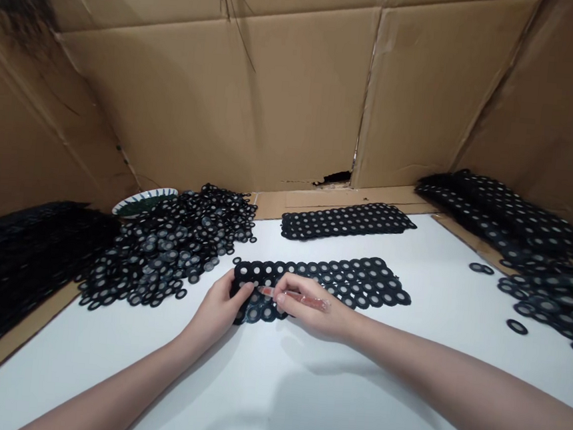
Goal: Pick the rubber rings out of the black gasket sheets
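A sheet of joined black rings [361,278] with pale centres lies on the white table in front of me. My left hand [226,303] pinches its left end, thumb on top and the other fingers mostly hidden beneath or behind. Closed around a slim pen-like tool [309,301] with a clear, reddish body is my right hand [303,303]. The tool's narrow tip points left, close to my left thumb and over the rings; whether it touches them I cannot tell. Part of the sheet is hidden behind my right hand.
A heap of loose black rings [163,251] lies left, before a patterned bowl [145,197]. Another ring sheet [349,222] rests farther back. Stacked sheets [507,211] and loose rings [516,327] are on the right. Dark material [22,259] sits far left. Cardboard walls [306,103] enclose the white table [230,397].
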Action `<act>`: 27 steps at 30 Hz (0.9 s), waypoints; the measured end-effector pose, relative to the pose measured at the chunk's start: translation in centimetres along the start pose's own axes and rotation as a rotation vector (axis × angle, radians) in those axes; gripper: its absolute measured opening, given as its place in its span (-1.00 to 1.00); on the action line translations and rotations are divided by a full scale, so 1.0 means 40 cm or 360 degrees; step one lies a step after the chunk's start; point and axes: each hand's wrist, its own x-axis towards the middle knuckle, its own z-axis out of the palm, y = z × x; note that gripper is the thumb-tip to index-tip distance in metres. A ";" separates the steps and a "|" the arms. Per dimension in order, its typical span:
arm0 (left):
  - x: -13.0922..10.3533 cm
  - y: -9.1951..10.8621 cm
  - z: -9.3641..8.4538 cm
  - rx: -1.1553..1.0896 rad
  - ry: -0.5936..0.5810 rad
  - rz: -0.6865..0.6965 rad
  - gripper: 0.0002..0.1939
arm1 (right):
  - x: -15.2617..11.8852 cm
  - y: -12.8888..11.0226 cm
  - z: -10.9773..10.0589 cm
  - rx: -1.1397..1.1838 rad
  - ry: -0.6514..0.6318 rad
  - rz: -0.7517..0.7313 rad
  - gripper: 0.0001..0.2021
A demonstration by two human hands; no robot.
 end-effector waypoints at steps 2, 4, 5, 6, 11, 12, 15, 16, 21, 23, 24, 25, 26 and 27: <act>0.003 -0.003 -0.002 -0.0028 -0.0013 -0.0005 -0.69 | 0.001 0.003 0.000 0.0070 0.0004 -0.0004 -0.85; 0.004 -0.003 -0.002 -0.0053 -0.0024 -0.0003 -0.69 | 0.003 0.006 0.001 0.0168 0.0020 -0.0003 -0.82; 0.004 -0.001 -0.002 -0.0069 -0.0031 -0.0007 -0.69 | 0.005 0.007 0.001 0.0206 0.0027 -0.0002 -0.81; 0.003 0.001 -0.002 -0.0082 -0.0034 -0.0019 -0.69 | 0.006 0.008 0.001 0.0231 0.0032 0.0000 -0.79; -0.006 0.015 -0.001 -0.0027 -0.0033 -0.0046 -0.76 | 0.007 0.009 0.000 0.0268 0.0047 0.0008 -0.77; -0.007 0.016 -0.001 -0.0015 -0.0031 -0.0038 -0.77 | 0.006 0.008 0.000 0.0274 0.0045 0.0005 -0.77; -0.008 0.013 -0.002 -0.0010 -0.0011 -0.0043 -0.78 | 0.005 0.005 -0.001 0.0240 0.0022 0.0001 -0.79; -0.007 0.010 -0.002 -0.0017 -0.0011 -0.0052 -0.78 | 0.005 0.004 -0.001 0.0222 0.0019 0.0001 -0.80; -0.004 0.004 -0.002 -0.0043 -0.0023 -0.0074 -0.79 | 0.005 0.004 -0.001 0.0213 0.0012 -0.0008 -0.83; -0.004 0.007 -0.001 -0.0069 -0.0017 -0.0077 -0.79 | 0.006 0.004 -0.001 0.0245 0.0012 -0.0004 -0.83; -0.004 0.009 0.000 -0.0085 -0.0016 -0.0080 -0.78 | 0.006 0.003 -0.001 0.0274 0.0015 0.0004 -0.82; -0.005 0.011 0.000 -0.0096 -0.0016 -0.0080 -0.77 | 0.007 0.001 -0.001 0.0306 0.0024 0.0019 -0.82; -0.005 0.013 0.001 -0.0101 -0.0012 -0.0079 -0.76 | 0.009 -0.001 -0.002 0.0336 0.0043 0.0042 -0.81; -0.005 0.015 0.001 -0.0103 -0.0011 -0.0075 -0.75 | 0.010 -0.004 -0.004 0.0361 0.0071 0.0068 -0.79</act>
